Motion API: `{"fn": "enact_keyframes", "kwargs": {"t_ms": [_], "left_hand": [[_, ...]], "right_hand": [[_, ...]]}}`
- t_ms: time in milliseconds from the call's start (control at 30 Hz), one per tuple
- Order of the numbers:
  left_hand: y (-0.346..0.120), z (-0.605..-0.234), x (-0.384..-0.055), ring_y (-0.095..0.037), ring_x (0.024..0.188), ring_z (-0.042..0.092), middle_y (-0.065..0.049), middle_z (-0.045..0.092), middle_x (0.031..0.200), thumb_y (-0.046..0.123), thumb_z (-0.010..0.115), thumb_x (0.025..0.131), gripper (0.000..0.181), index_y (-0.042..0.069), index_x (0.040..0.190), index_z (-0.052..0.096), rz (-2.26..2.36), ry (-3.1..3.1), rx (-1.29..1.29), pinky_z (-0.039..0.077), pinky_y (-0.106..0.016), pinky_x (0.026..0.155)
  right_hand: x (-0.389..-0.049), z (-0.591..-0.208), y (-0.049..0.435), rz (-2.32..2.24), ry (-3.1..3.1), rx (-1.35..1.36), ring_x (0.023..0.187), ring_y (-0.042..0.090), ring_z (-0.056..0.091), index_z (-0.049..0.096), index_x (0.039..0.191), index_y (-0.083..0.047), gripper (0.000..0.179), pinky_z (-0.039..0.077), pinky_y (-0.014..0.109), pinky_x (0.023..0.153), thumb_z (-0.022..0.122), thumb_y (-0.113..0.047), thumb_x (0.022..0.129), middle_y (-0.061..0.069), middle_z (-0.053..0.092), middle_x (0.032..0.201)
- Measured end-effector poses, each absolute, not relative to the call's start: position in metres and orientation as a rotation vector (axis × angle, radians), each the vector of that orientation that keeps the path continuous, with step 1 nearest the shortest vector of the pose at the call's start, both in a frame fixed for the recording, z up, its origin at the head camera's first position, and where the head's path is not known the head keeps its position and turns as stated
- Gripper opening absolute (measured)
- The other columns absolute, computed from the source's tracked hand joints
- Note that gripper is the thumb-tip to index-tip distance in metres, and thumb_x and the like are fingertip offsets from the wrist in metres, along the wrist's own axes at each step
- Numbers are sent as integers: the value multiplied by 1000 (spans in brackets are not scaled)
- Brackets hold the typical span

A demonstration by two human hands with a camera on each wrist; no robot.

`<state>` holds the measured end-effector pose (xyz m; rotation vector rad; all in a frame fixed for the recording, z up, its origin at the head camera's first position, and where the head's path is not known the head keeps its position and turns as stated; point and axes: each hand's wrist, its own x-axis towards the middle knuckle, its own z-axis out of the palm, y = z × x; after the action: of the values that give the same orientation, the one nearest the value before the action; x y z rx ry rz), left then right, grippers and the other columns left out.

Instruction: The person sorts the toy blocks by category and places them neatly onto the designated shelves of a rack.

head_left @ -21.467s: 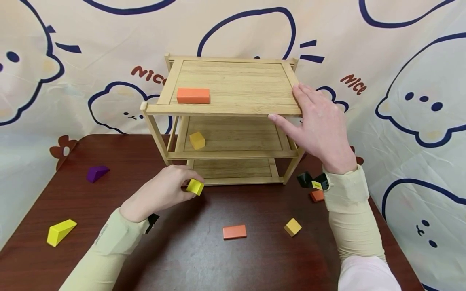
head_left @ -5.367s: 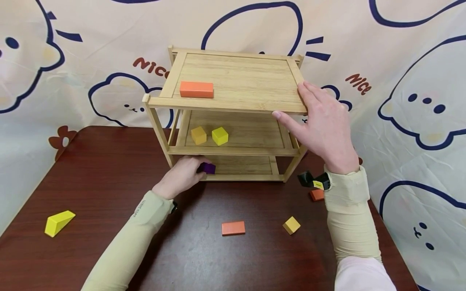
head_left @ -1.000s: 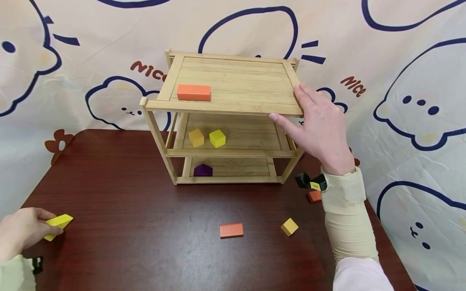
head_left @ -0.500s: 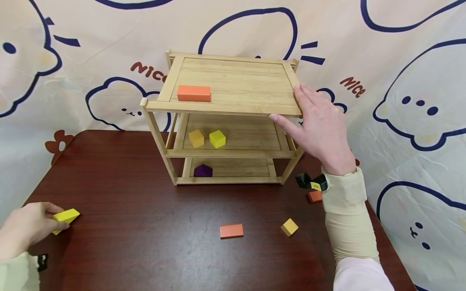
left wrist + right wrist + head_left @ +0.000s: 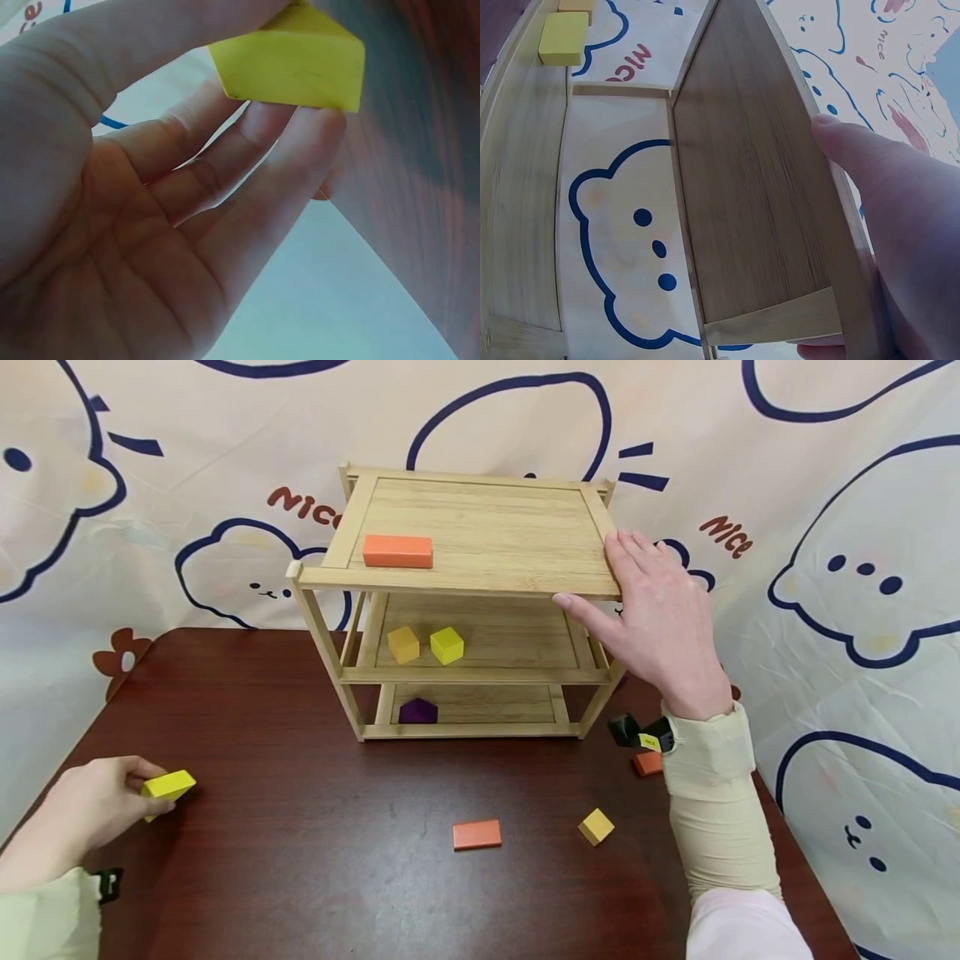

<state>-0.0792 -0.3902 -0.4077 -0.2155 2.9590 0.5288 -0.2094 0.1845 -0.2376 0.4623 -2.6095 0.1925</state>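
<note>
My left hand [image 5: 93,802] pinches a yellow wedge-shaped block [image 5: 169,786] between thumb and fingers, over the left side of the table. In the left wrist view, the block [image 5: 300,71] sits between the thumb above and the fingertips below. My right hand [image 5: 663,614] rests at the front right corner of the three-tier wooden shelf [image 5: 495,527], fingers straight along the side and thumb against the front edge. An orange brick [image 5: 397,552] lies on the top tier. On the middle tier stand a yellow-orange cube [image 5: 403,645] and a yellow cube [image 5: 447,645]; a purple block [image 5: 417,711] sits on the bottom tier.
On the dark wood table [image 5: 315,860] in front of the shelf lie a red-orange brick [image 5: 476,835] and another yellow-orange cube [image 5: 596,827]. A further red-orange block [image 5: 647,764] is partly hidden by the right wrist. A printed cloth [image 5: 240,435] hangs behind.
Earlier, the yellow cube and then the purple block came onto the shelf from the left hand. That hand has since gripped the yellow wedge and moved it rightward. The right hand stays put.
</note>
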Motion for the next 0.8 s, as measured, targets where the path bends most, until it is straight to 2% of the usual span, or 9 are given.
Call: {"fn": "enact_keyframes", "kwargs": {"t_ms": [300,600,800], "left_hand": [[-378,-403,-88,-26,67,58,-12,65,76,18,87,76,40,-11,97,67,548,3001,-108,42,-35,56],[-369,-399,-96,-28,72,62,-13,67,81,22,86,79,46,-11,107,69,575,3000,-45,45,-35,58],[-358,-396,-99,-30,76,62,-20,67,88,20,85,81,49,-11,115,67,630,2992,-38,48,-36,60]], "right_hand": [[-209,-237,184,212,-2618,457,140,39,41,40,157,-8,94,40,62,102,53,-74,91,15,42,157],[-209,-237,184,221,-2608,464,139,39,43,41,156,-8,94,41,62,102,55,-74,90,15,44,155],[-210,-237,184,225,-2600,467,138,39,44,42,156,-8,94,41,62,101,56,-74,90,15,45,155]]}}
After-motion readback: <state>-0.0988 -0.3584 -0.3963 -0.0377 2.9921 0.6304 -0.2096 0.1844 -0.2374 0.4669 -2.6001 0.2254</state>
